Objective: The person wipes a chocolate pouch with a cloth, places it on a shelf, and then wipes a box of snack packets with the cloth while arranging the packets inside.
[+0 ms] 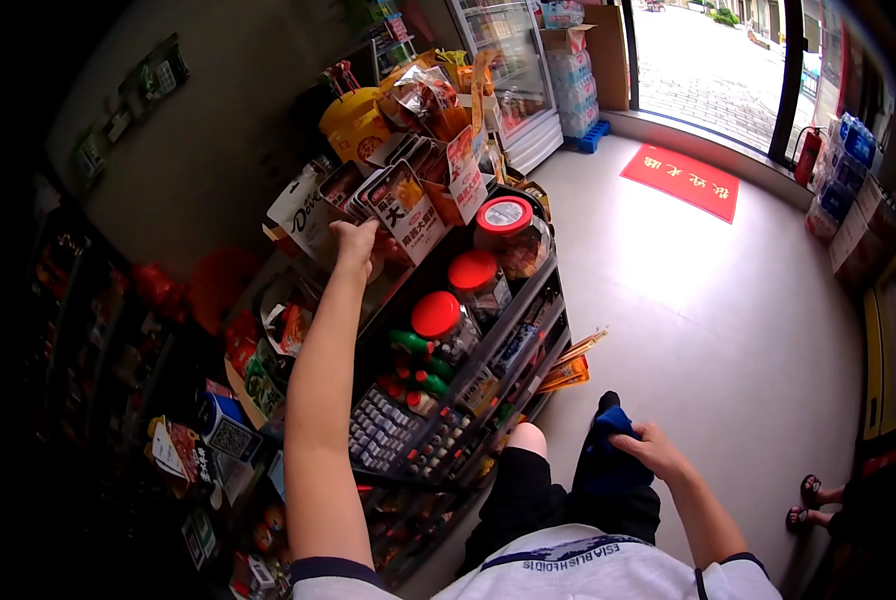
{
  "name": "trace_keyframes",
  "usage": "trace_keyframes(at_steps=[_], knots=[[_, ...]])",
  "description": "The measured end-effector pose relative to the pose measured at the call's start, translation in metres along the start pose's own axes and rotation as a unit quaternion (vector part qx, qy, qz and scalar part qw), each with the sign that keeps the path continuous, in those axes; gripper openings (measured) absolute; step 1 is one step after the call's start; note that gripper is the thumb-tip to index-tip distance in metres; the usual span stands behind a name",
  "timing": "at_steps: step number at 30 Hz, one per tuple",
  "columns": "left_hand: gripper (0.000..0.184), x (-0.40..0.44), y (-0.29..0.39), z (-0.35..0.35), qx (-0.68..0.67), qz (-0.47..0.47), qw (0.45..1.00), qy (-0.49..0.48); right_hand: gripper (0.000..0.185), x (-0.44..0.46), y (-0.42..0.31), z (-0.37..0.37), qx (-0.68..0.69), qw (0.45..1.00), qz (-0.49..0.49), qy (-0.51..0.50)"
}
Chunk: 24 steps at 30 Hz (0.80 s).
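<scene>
My left hand [355, 248] reaches to the shelf top, its fingers at the near edge of a box of flat snack packets [405, 205]; what they hold, if anything, is hidden. Beside it stands a white Dove box [303, 215]. To its right are jars with red lids [505, 215]. My right hand [652, 449] is closed on a dark blue cloth [608, 455] over my leg, low in the view.
A shelf rack [468, 405] with small goods runs along my left side. A red mat [680, 183] lies by the doorway. A glass-door fridge [513, 80] stands at the back. A person's sandaled feet [806, 505] show at the lower right.
</scene>
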<state>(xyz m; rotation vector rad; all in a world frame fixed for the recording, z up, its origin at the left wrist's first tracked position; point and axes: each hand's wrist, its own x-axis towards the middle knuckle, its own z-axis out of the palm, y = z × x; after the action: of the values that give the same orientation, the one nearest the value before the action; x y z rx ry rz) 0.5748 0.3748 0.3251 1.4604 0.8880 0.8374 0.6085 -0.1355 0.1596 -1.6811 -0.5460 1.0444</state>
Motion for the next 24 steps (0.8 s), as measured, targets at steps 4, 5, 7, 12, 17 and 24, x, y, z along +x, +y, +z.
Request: trace_keyframes(at_steps=[4,5,7,12,17,24], knots=[[0.069,0.016,-0.004,-0.016,0.046,-0.002,0.998,-0.029,0.033,0.009,-0.016,0.007,0.011,0.999,-0.03,-0.02],[0.065,0.01,0.002,-0.018,0.039,-0.017,0.998,-0.047,0.034,0.016,-0.015,0.01,0.025,0.999,-0.038,-0.016],[0.054,-0.016,0.017,-0.012,0.047,0.002,0.999,-0.017,0.034,0.037,-0.009,0.017,0.053,0.997,-0.053,-0.01],[0.046,0.006,0.004,-0.016,0.047,0.042,0.998,-0.005,0.03,0.074,-0.077,0.043,0.245,0.965,-0.077,-0.047],[0.049,-0.005,0.025,-0.026,0.057,0.017,0.998,-0.027,0.028,0.106,-0.102,0.058,0.234,0.961,-0.104,-0.107],[0.022,0.013,0.042,-0.049,0.093,-0.016,0.994,-0.05,0.026,0.19,-0.154,0.065,-0.001,0.929,-0.359,0.094]])
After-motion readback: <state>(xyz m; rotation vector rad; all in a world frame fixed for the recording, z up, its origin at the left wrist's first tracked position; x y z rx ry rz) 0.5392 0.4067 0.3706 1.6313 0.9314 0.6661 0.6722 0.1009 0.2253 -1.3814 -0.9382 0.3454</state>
